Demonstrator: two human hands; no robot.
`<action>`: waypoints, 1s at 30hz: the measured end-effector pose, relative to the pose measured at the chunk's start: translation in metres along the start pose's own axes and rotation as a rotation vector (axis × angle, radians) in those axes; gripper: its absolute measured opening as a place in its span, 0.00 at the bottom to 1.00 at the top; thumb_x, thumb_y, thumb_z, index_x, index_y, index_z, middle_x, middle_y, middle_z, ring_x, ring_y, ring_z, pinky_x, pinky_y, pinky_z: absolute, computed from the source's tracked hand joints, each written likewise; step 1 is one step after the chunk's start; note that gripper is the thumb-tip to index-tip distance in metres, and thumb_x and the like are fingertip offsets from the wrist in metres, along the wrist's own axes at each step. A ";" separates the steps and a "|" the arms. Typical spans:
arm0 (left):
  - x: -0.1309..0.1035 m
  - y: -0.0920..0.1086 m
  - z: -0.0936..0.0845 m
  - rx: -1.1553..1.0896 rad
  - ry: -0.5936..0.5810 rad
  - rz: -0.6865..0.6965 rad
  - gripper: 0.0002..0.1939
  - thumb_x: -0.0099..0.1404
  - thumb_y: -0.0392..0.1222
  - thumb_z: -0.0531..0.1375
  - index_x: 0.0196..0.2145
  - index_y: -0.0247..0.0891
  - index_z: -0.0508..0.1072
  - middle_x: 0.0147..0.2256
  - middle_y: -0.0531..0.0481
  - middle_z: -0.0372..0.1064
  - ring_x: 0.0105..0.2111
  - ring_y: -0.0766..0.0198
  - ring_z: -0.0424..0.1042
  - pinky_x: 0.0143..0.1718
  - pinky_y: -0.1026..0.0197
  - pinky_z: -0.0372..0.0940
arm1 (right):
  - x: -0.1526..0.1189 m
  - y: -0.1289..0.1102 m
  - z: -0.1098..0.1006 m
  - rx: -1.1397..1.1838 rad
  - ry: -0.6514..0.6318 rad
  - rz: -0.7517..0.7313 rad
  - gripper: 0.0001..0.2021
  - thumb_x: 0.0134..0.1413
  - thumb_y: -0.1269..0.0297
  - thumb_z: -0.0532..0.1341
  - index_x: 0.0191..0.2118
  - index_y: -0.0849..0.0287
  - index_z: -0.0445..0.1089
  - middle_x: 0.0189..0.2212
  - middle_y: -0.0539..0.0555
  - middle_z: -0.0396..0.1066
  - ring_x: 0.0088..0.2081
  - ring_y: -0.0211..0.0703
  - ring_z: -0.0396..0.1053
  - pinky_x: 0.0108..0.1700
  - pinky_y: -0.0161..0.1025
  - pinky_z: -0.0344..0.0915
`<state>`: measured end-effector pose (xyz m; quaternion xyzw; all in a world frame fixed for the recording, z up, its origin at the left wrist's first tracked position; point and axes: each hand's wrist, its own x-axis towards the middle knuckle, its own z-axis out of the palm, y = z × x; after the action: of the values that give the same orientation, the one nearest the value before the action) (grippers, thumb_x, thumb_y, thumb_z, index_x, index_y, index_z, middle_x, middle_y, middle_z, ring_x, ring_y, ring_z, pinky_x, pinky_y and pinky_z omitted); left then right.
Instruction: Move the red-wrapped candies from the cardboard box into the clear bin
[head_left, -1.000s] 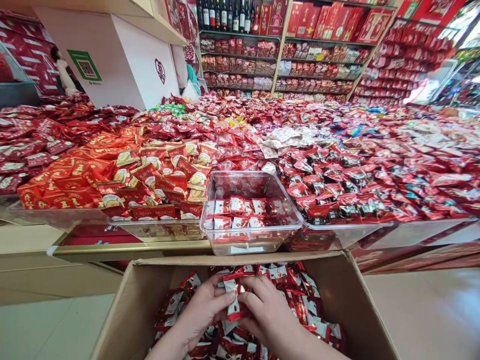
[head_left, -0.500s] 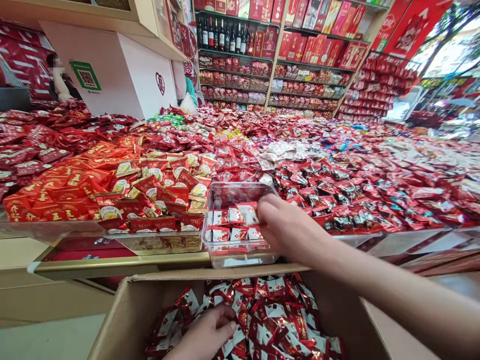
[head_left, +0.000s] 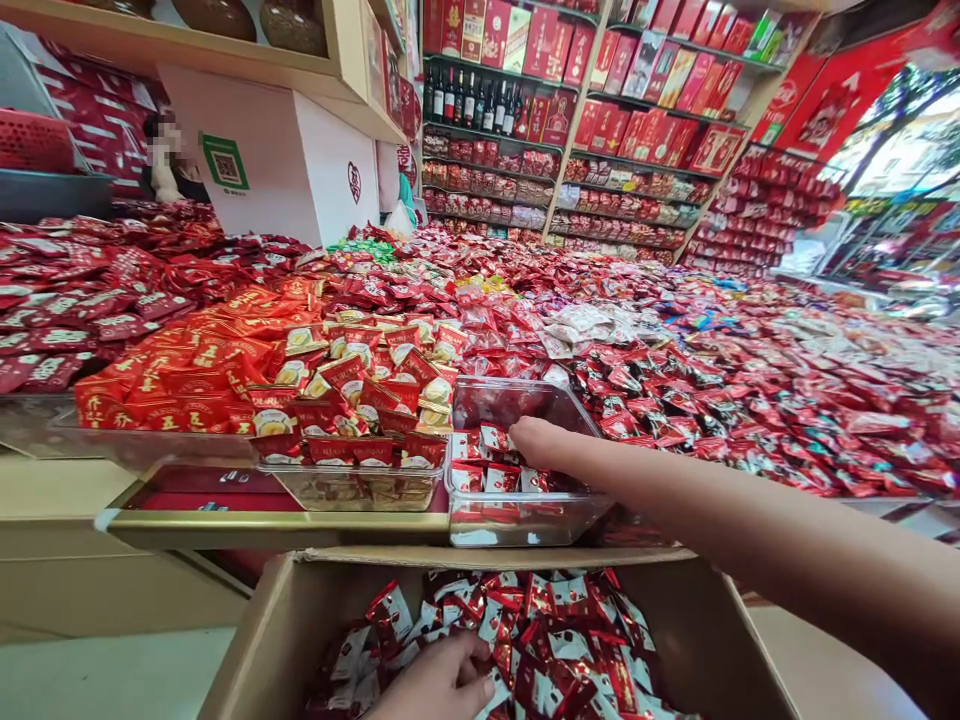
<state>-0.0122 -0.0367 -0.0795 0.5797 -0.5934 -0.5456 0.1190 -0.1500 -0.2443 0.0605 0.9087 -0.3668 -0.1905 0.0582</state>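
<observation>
My right hand (head_left: 538,443) reaches into a clear plastic tray (head_left: 525,510), its fingers curled down at a small red-and-white candy packet (head_left: 498,440). The fingertips are partly hidden behind the hand. Short rows of the same packets stand at the left side of that tray. Below it, my left hand (head_left: 444,682) is inside an open cardboard box (head_left: 247,640), fingers bent and thumb close to them at a candy packet (head_left: 499,690). Loose red-and-white packets (head_left: 562,640) fill the bottom of the box.
Left of the tray sits a tray of durian candy packets (head_left: 352,450), then orange-red packets (head_left: 172,380). Dark red packets (head_left: 675,400) lie to the right. A gold-edged counter rim (head_left: 300,522) runs behind the box. Shelves with bottles (head_left: 472,105) stand at the back.
The view has shifted, so the scene sits farther right and slightly lower. My right hand has moved lower into the tray, bringing a packet to the row. My left hand stays in the box.
</observation>
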 end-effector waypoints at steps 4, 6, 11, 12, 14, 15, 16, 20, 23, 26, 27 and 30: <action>-0.002 0.003 -0.002 0.027 0.002 -0.014 0.15 0.51 0.42 0.52 0.38 0.39 0.67 0.28 0.51 0.68 0.27 0.63 0.64 0.26 0.65 0.55 | 0.004 0.006 0.007 -0.006 -0.029 -0.014 0.10 0.39 0.75 0.58 0.32 0.69 0.71 0.31 0.63 0.70 0.34 0.48 0.68 0.35 0.35 0.62; -0.003 0.005 -0.004 0.047 0.016 -0.023 0.15 0.51 0.42 0.52 0.38 0.39 0.67 0.28 0.51 0.68 0.27 0.63 0.64 0.26 0.65 0.54 | 0.003 0.009 0.008 -0.001 -0.033 -0.014 0.09 0.37 0.75 0.60 0.30 0.69 0.72 0.31 0.63 0.70 0.34 0.48 0.68 0.35 0.35 0.61; 0.001 0.002 -0.004 0.071 0.030 0.012 0.15 0.51 0.42 0.52 0.38 0.39 0.67 0.26 0.52 0.66 0.26 0.65 0.63 0.25 0.66 0.53 | 0.003 0.006 -0.004 0.034 0.044 0.006 0.13 0.39 0.74 0.58 0.36 0.69 0.70 0.34 0.64 0.69 0.36 0.50 0.67 0.36 0.37 0.61; 0.002 0.000 -0.004 0.074 0.033 0.014 0.16 0.51 0.43 0.52 0.38 0.39 0.67 0.26 0.52 0.66 0.26 0.65 0.63 0.26 0.66 0.54 | 0.003 0.004 -0.007 0.046 0.069 -0.002 0.14 0.42 0.73 0.57 0.38 0.69 0.68 0.36 0.64 0.68 0.37 0.49 0.66 0.37 0.37 0.61; 0.003 -0.003 -0.003 0.083 0.041 0.012 0.16 0.51 0.43 0.52 0.39 0.40 0.67 0.27 0.52 0.66 0.27 0.65 0.62 0.26 0.66 0.54 | 0.006 -0.002 -0.011 0.069 0.098 -0.040 0.14 0.45 0.71 0.55 0.40 0.66 0.67 0.38 0.62 0.67 0.39 0.47 0.65 0.39 0.35 0.60; 0.003 -0.004 -0.003 0.088 0.040 0.009 0.16 0.51 0.43 0.52 0.39 0.40 0.67 0.27 0.53 0.66 0.27 0.65 0.62 0.26 0.67 0.54 | 0.007 -0.005 -0.012 0.079 0.100 -0.065 0.13 0.45 0.71 0.54 0.39 0.65 0.68 0.38 0.60 0.68 0.40 0.46 0.65 0.39 0.34 0.59; 0.002 -0.005 -0.003 0.092 0.038 0.008 0.16 0.51 0.43 0.52 0.39 0.40 0.67 0.27 0.53 0.66 0.27 0.65 0.62 0.25 0.67 0.54 | 0.008 -0.008 -0.012 0.086 0.096 -0.088 0.11 0.46 0.72 0.54 0.37 0.64 0.69 0.37 0.59 0.68 0.39 0.45 0.65 0.39 0.34 0.59; -0.001 -0.005 -0.004 0.130 0.035 0.002 0.13 0.51 0.43 0.52 0.36 0.41 0.68 0.25 0.53 0.66 0.26 0.65 0.62 0.24 0.67 0.53 | 0.009 -0.014 -0.010 0.089 0.088 -0.158 0.09 0.45 0.73 0.55 0.31 0.65 0.71 0.34 0.59 0.69 0.37 0.44 0.66 0.38 0.33 0.59; -0.001 -0.004 -0.006 0.196 0.064 -0.004 0.11 0.50 0.40 0.52 0.32 0.41 0.68 0.24 0.54 0.65 0.25 0.65 0.62 0.22 0.67 0.51 | 0.010 -0.014 -0.011 0.092 0.094 -0.176 0.08 0.44 0.73 0.55 0.31 0.65 0.71 0.32 0.60 0.69 0.36 0.44 0.66 0.37 0.33 0.59; 0.001 -0.004 -0.007 0.235 0.141 -0.031 0.11 0.47 0.38 0.53 0.31 0.39 0.67 0.25 0.52 0.65 0.26 0.63 0.63 0.24 0.65 0.53 | 0.007 -0.011 -0.019 0.128 0.112 -0.170 0.08 0.43 0.72 0.56 0.32 0.65 0.71 0.31 0.59 0.69 0.35 0.44 0.66 0.37 0.34 0.60; 0.002 -0.004 -0.007 0.241 0.170 -0.043 0.12 0.46 0.38 0.53 0.32 0.39 0.67 0.27 0.50 0.66 0.28 0.61 0.64 0.27 0.64 0.55 | 0.003 -0.010 -0.024 0.147 0.128 -0.164 0.09 0.44 0.71 0.57 0.33 0.65 0.71 0.32 0.58 0.69 0.36 0.44 0.65 0.38 0.35 0.59; 0.004 -0.006 -0.005 0.236 0.232 -0.074 0.22 0.44 0.40 0.57 0.40 0.35 0.64 0.40 0.42 0.63 0.40 0.53 0.61 0.38 0.58 0.54 | -0.023 -0.011 -0.042 0.223 0.244 -0.153 0.12 0.48 0.69 0.53 0.39 0.65 0.68 0.37 0.57 0.67 0.40 0.43 0.63 0.42 0.37 0.57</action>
<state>-0.0056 -0.0407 -0.0843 0.6701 -0.6140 -0.4054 0.0978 -0.1414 -0.2219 0.1032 0.9512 -0.3056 -0.0407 -0.0134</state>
